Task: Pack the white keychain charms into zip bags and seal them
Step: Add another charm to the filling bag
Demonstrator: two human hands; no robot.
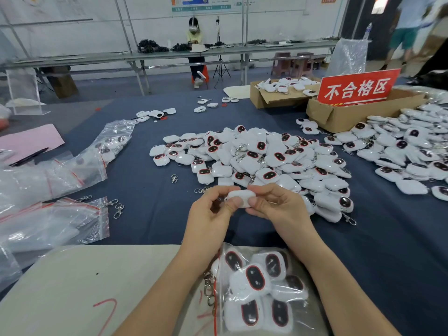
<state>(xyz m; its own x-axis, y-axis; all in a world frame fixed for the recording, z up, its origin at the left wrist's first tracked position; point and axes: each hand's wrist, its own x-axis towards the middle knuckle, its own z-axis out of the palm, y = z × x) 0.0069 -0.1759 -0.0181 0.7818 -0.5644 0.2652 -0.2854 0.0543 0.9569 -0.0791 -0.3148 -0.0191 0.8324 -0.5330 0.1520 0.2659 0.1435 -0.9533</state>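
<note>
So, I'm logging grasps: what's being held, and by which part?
One white keychain charm, pinched at both ends: the left hand at its left end, the right hand at its right end.

A white charm [240,197], plain side up, is pinched between the left hand [211,214] and right hand [274,204]. Beyond them lies a heaped pile [261,158] of charms. A filled zip bag [261,287] lies under the wrists, and empty bags [53,221] lie left.

The left hand [211,214] pinches the left end of the white charm [240,196], thumb on its near face, fingers curled behind; the right hand [276,204] pinches its right end likewise; both bare forearms [169,282] converge toward it.
</note>
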